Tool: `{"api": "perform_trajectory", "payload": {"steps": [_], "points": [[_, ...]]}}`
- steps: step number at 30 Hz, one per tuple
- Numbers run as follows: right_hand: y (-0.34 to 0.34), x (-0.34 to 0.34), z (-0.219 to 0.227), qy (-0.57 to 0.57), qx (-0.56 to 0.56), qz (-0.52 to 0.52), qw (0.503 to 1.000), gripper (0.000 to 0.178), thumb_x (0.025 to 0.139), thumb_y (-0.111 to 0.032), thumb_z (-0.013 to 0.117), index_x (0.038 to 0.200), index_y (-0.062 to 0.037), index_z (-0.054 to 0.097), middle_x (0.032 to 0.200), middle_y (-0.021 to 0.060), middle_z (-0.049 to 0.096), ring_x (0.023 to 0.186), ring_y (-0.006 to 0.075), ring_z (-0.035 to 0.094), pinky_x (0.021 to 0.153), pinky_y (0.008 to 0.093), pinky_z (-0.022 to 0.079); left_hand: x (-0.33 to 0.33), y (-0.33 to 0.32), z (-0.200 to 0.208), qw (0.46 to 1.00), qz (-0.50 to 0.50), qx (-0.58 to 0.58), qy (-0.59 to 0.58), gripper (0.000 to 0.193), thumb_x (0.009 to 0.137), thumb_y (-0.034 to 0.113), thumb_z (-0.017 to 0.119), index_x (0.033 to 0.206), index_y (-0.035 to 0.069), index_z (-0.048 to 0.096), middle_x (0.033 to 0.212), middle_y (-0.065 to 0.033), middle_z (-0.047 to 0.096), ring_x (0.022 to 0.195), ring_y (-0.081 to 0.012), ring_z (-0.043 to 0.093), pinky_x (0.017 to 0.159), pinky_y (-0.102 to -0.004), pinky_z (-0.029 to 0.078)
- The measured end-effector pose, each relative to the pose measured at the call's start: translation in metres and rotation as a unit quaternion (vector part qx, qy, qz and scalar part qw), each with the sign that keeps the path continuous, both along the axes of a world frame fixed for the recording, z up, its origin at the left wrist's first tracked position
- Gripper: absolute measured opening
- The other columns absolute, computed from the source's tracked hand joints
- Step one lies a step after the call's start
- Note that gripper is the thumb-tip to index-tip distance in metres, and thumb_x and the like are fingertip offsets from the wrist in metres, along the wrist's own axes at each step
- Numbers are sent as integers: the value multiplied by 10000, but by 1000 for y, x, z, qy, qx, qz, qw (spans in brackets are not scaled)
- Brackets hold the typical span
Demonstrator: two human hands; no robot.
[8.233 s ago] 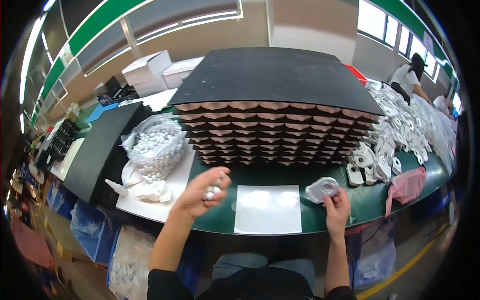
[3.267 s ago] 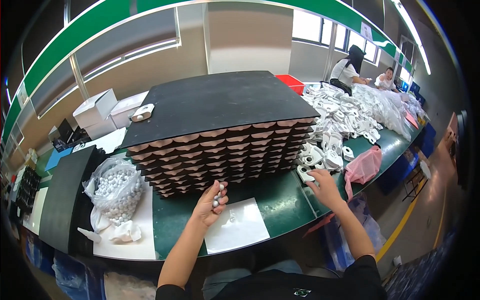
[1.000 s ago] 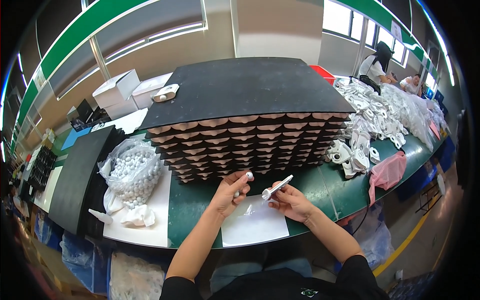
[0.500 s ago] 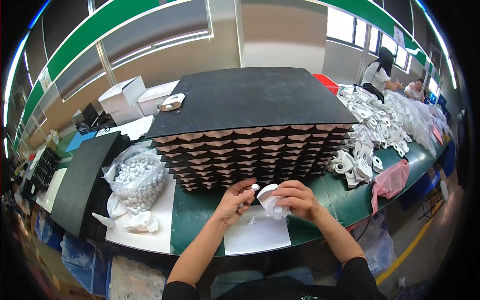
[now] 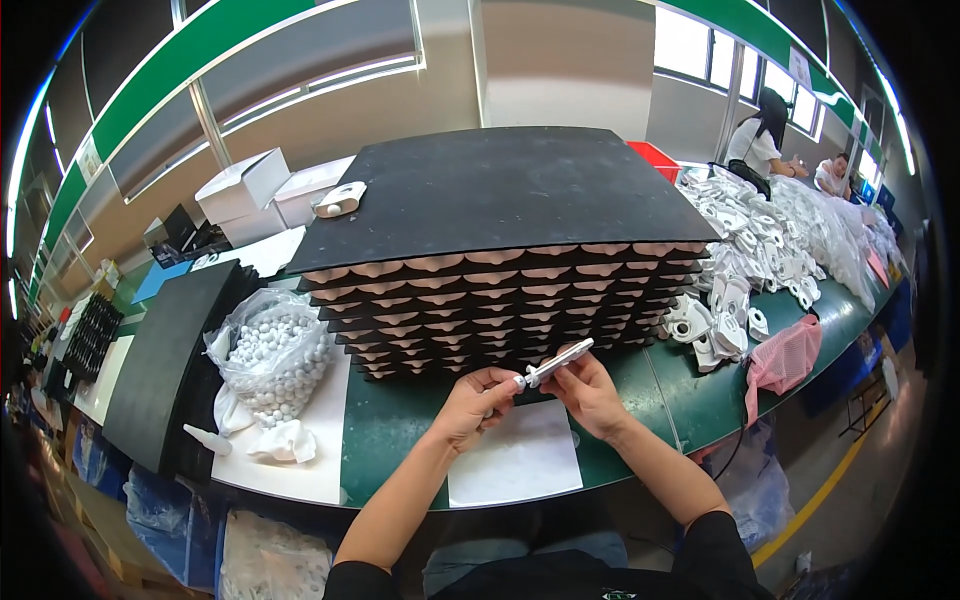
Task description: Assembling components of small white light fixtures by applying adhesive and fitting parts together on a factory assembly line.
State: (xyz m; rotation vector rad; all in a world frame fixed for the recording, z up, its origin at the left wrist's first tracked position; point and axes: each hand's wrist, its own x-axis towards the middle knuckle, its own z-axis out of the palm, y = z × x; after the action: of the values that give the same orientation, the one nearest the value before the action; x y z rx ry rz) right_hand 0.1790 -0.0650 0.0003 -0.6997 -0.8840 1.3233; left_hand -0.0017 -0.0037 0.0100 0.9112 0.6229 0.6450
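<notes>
Standing stacked beyond left fingers [image 5: 497, 387] pinching a ball [image 5: 520, 383], right fingers [image 5: 574, 381] gripping a casing [image 5: 567, 357], are black trays [image 5: 510, 230].

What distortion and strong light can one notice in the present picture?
Head view: the overhead green band and the front edge of the green table look bowed; the corners are black; the windows appear washed out; detail on the white part is too small to judge.
</notes>
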Motion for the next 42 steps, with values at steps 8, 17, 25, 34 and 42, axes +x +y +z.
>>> {"api": "perform_trajectory", "payload": {"steps": [8,17,25,34,42], "points": [[-2,4,0,-10,-1,20,1000,136,889,-66,458,1022,-87,441,978,69,545,912,176,538,798,315,439,5,1,-1,999,-23,37,27,161,762,160,659,853,62,569,676,32,527,540,-28,444,415,-159,267],[5,-5,-9,-2,-61,14,998,187,872,-59,488,1052,-63,439,939,61,535,857,158,555,756,292,482,1,-1,0,982,21,178,59,186,649,89,728,762,41,589,654,-3,542,527,-55,460,458,-181,349],[-8,-8,14,-148,20,-95,984,157,867,-82,493,1007,-60,425,843,4,501,695,79,501,569,195,419,12,-12,-1,924,121,355,-73,405,522,126,829,708,38,480,618,20,443,567,-40,391,490,-191,317],[5,-25,141,-502,468,-134,715,94,752,-133,532,786,-46,542,705,70,570,663,202,476,631,308,355,5,-4,8,956,49,270,-102,526,462,-23,729,923,58,490,738,9,516,666,-60,479,606,-201,396],[106,-58,231,-473,312,-226,792,298,788,-73,551,1071,-22,471,734,85,613,635,154,567,585,257,426,-2,12,-11,997,-26,-34,-68,450,790,128,623,1170,33,404,829,-33,542,532,-27,419,373,-145,225]]}}
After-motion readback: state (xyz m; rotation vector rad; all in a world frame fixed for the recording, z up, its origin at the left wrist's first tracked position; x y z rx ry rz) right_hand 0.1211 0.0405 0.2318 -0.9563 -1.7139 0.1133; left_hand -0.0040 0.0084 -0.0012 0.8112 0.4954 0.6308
